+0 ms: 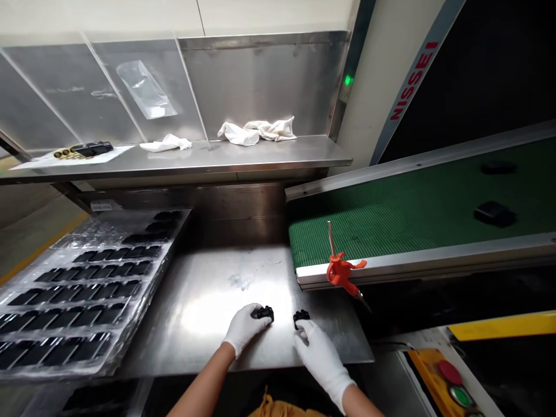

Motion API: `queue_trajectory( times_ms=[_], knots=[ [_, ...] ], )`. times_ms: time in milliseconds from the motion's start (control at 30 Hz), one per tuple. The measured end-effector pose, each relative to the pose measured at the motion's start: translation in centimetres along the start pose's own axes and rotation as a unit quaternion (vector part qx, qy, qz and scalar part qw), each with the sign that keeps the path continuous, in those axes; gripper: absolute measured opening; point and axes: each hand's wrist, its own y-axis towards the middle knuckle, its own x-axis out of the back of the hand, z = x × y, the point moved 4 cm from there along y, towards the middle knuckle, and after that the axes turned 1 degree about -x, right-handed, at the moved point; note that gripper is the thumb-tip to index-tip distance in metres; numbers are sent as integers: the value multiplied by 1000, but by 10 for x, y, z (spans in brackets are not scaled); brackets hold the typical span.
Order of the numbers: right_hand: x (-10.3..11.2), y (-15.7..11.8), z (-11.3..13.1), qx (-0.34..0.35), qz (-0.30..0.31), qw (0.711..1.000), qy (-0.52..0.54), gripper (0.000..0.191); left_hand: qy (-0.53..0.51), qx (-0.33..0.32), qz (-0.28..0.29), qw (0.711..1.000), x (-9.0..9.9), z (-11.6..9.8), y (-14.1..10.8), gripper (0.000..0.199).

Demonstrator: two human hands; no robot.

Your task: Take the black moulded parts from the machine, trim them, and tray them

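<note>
Both my hands wear white gloves and are over the near part of the steel table (208, 341). My left hand (245, 329) is closed on a small black moulded part (264, 314), its knobbly end facing right. A second black part (301, 316) of similar look sits at the fingertips of my right hand (319, 350), which is closed on its near side. The two parts are a short way apart. On the left lies a clear plastic tray (145, 289) with rows of flat black pieces in its pockets.
A green conveyor belt (377, 226) at right carries two black parts (495, 214). An orange air gun (341, 271) hangs on its near rail. White cloths (260, 132) lie on the back shelf (243, 155). A control box (434, 370) with a red button stands lower right.
</note>
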Motion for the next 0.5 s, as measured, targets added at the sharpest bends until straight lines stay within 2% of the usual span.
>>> queue_trajectory(
  times_ms=[100,167,267,500],
  knots=[
    [1,2,14,1,-4,997,75,39,-158,65,41,984,-12,-14,-22,35],
    [4,-2,24,-12,15,988,151,42,-211,85,70,971,-17,-32,-40,41],
    [15,-16,39,-9,46,971,233,39,-238,100,92,962,-20,-60,-67,46],
    [40,-53,55,0,55,954,294,36,-251,89,91,960,-18,-112,-113,52]
  ],
)
